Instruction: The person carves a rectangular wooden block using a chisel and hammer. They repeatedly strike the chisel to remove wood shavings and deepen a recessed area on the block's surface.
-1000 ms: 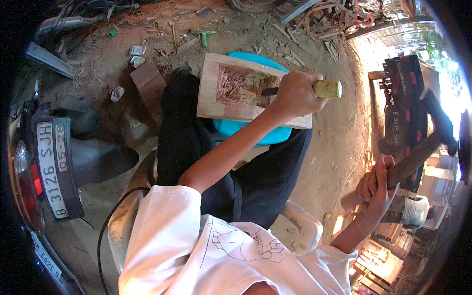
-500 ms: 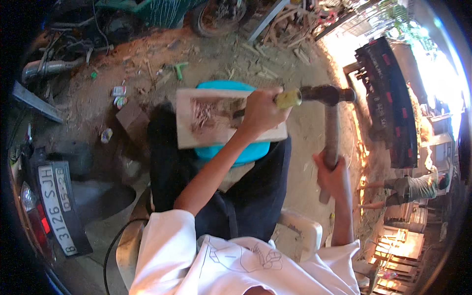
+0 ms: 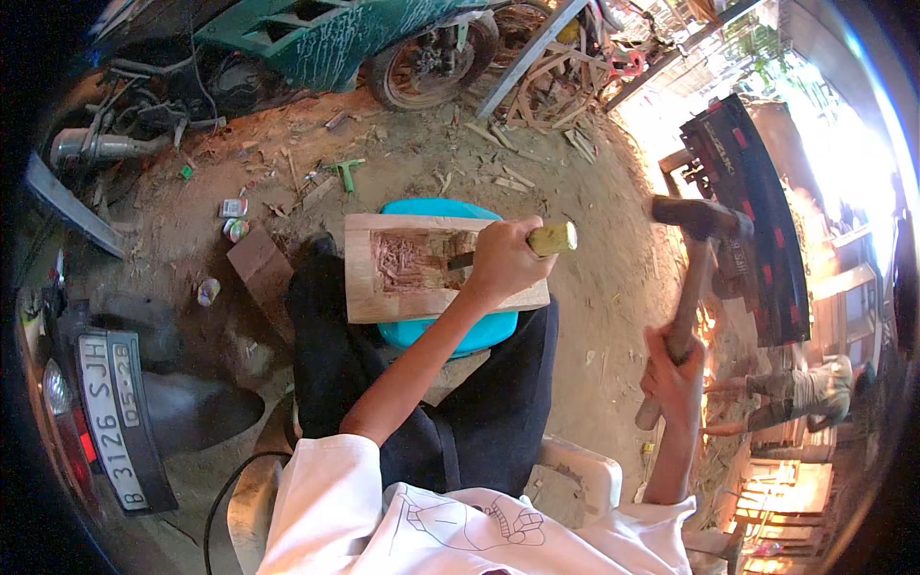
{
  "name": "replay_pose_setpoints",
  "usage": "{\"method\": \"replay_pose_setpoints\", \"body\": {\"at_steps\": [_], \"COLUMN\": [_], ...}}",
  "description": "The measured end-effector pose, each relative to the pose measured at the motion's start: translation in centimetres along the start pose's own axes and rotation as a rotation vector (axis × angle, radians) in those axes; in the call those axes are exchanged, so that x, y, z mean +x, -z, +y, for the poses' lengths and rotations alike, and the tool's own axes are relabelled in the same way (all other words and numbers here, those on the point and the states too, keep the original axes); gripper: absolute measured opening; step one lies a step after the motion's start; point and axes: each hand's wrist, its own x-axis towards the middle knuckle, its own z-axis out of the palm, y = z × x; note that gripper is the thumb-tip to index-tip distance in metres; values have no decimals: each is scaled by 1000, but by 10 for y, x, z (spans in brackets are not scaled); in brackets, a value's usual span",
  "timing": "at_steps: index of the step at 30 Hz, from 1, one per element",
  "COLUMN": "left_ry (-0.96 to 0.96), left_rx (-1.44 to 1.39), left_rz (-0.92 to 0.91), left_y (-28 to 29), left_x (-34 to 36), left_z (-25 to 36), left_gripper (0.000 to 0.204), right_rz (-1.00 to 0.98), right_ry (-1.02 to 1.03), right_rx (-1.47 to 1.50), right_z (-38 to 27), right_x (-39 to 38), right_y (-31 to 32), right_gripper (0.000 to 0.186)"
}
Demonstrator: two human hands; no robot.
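A pale wooden block (image 3: 360, 287) lies across a turquoise stool (image 3: 450, 335) between my knees. Its hollowed middle holds reddish wood shavings (image 3: 404, 263). My left hand (image 3: 504, 263) is wrapped round a chisel (image 3: 553, 239) with a yellowish handle. The chisel leans, butt end to the right, its dark blade reaching into the hollow; the exact tip is hard to see. Off to the right, my right hand (image 3: 677, 376) grips the wooden handle of a hammer (image 3: 704, 218). The hammer's dark head is raised and stands apart from the chisel.
A green T-shaped tool (image 3: 347, 174) and wood scraps lie on the dirt floor beyond the stool. A brown block (image 3: 261, 273) sits to the left. A motorbike wheel (image 3: 431, 67) stands at the back. Far right, a dark vehicle panel (image 3: 752, 220) and a bent-over person (image 3: 815, 393).
The hammer has swung away from the chisel's butt, to the right, with my right hand lower. My view has tilted up, so the block appears lower. The left hand still holds the chisel.
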Motion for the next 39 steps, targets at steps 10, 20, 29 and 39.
{"method": "replay_pose_setpoints", "body": {"at_steps": [10,20,29,39], "left_ry": [-38,-14,66,-23], "left_rx": [18,7,93,-2], "left_rz": [36,18,-89,53], "left_y": [0,5,-18,9], "left_x": [3,2,1,-12], "left_z": [4,2,-9,-26], "left_gripper": [29,24,23,15], "right_rz": [-135,-91,-444,-363], "right_ry": [248,237,-205,6], "right_rx": [760,549,152,168], "right_z": [67,23,32,13], "right_x": [-22,-17,-2,-4], "right_y": [-26,-24,-2,-41], "right_gripper": [17,16,32,34]}}
